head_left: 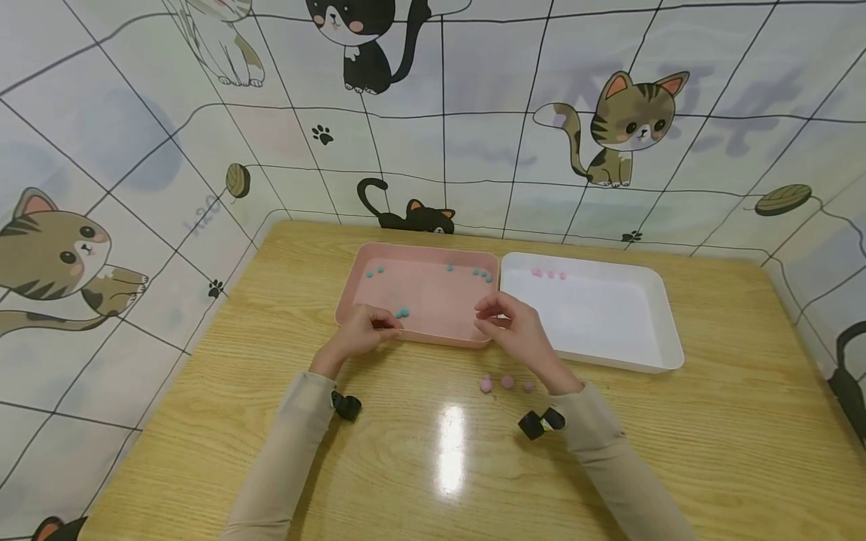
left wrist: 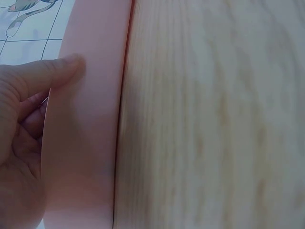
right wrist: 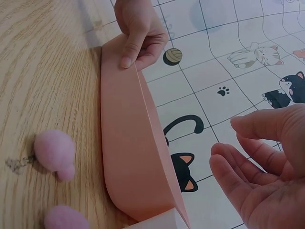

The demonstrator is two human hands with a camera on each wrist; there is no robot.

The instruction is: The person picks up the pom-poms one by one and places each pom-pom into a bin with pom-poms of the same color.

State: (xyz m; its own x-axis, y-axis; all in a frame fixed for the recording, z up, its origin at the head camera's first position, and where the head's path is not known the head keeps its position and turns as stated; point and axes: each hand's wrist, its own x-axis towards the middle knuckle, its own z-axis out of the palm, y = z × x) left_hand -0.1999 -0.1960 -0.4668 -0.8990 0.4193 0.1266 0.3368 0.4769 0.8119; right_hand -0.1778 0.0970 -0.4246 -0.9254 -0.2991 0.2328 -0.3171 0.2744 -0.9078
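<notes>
My left hand [head_left: 360, 331] holds the front wall of a shallow pink tray [head_left: 440, 297] near its left corner. In the left wrist view the thumb [left wrist: 59, 74] presses on the outer wall while the other fingers reach behind the rim. Small teal balls [head_left: 404, 312] lie scattered inside this tray. My right hand [head_left: 519, 332] hovers by the tray's front right corner, thumb and fingers apart with nothing between them in the right wrist view. Close below it, several pink fuzzy balls [head_left: 507, 382] rest on the table, one larger ball [right wrist: 54, 149] with a smaller one against it.
A white tray [head_left: 602, 312] stands against the pink tray's right side, with small pink balls [head_left: 551, 274] near its back left. Behind the wooden table [head_left: 392, 451] hangs a cat-patterned backdrop [head_left: 473, 150].
</notes>
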